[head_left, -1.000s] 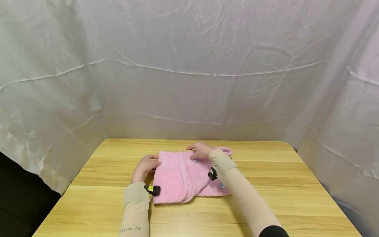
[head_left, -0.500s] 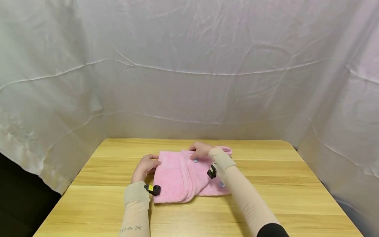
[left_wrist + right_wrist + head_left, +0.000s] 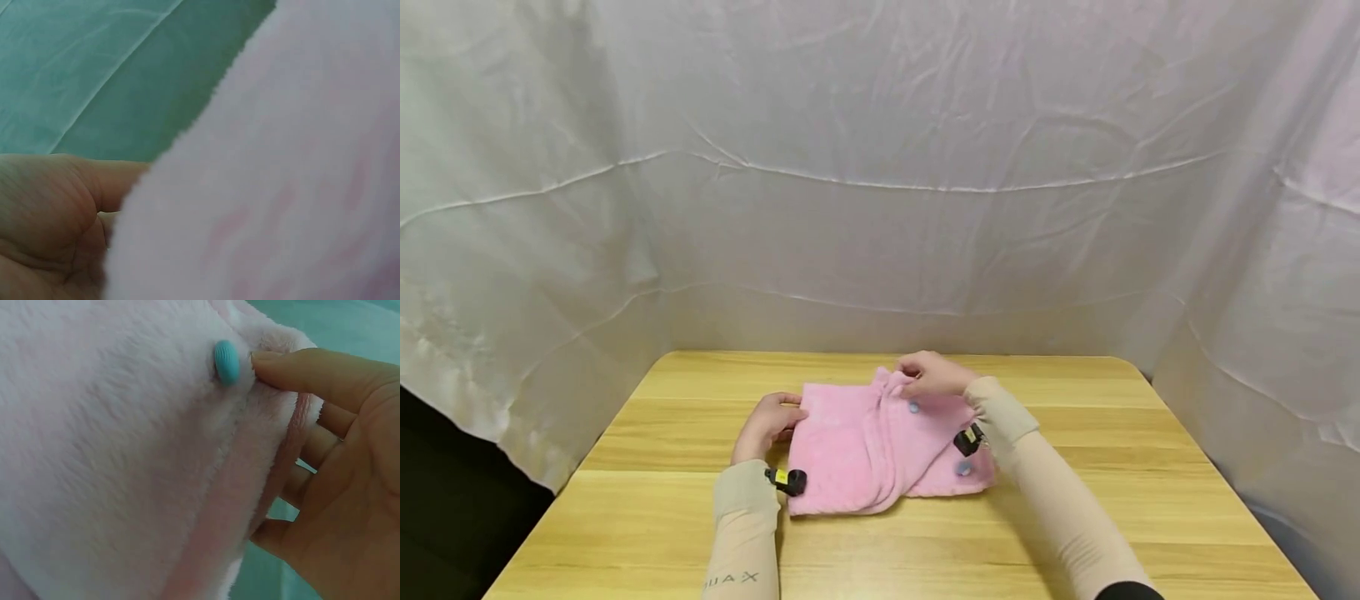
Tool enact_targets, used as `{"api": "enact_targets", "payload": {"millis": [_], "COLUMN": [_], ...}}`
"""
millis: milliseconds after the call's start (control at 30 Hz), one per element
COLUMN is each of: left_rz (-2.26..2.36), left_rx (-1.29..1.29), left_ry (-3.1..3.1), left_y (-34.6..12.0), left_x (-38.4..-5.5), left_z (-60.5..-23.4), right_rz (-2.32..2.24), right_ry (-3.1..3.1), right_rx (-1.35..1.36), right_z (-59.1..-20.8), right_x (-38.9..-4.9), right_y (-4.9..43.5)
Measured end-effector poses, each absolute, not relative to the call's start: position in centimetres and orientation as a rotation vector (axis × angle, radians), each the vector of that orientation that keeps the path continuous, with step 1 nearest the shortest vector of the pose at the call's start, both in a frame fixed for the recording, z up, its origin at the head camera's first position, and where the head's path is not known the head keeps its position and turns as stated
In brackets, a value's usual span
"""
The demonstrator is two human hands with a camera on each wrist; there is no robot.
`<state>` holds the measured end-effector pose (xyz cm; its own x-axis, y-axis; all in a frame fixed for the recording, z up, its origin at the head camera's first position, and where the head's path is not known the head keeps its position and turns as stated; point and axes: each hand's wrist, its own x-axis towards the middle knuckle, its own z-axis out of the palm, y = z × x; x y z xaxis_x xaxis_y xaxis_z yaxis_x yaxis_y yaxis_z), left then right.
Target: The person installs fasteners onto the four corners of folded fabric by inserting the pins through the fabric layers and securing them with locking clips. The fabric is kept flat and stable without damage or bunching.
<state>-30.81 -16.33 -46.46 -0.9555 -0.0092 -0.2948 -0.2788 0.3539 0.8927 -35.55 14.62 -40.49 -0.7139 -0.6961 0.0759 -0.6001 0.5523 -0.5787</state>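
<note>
A folded pink plush cloth (image 3: 835, 450) with blue buttons lies on the wooden table, its kind not clear. My left hand (image 3: 769, 423) holds its left edge; in the left wrist view the cloth hides most of that hand's fingers (image 3: 125, 178). At the far edge, my right hand (image 3: 936, 375) pinches the layers near a blue button (image 3: 913, 407), and the fabric is bunched and lifted there. The right wrist view has the thumb (image 3: 294, 369) beside the ribbed button (image 3: 226, 362), with other fingers behind the cloth. A second button (image 3: 964, 468) shows near the right end.
The light wooden table (image 3: 1112, 467) extends around the cloth on all sides. Pale curtains (image 3: 880, 208) hang behind the table and at both sides. A small black camera sits on each wrist, close over the cloth.
My right hand has moved right and slightly up, drawing the far edge of the cloth with it, so the fabric bunches and the upper button shifts right. The left hand stays put.
</note>
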Motion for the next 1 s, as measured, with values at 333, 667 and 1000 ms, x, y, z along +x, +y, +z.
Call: {"api": "enact_targets", "payload": {"millis": [333,667,1000], "left_rz": [1.650,1.652,1.667], "left_rx": [-0.246,-0.219,-0.175], "left_ry": [2.383,2.363,2.356], "left_y": [-16.2,-15.8,-16.2], "left_x": [-30.9,-30.9,-30.8], "left_z": [-46.5,-46.7,-46.3], "right_rz": [-1.077,-0.953,-0.657], "right_ry": [2.587,2.560,2.652], "right_rx": [-1.186,-1.439,-1.307], "right_z": [-38.6,-42.2,-43.3], "right_x": [-29.7,-24.2,-21.7], "right_y": [20.6,27.4,28.9]}}
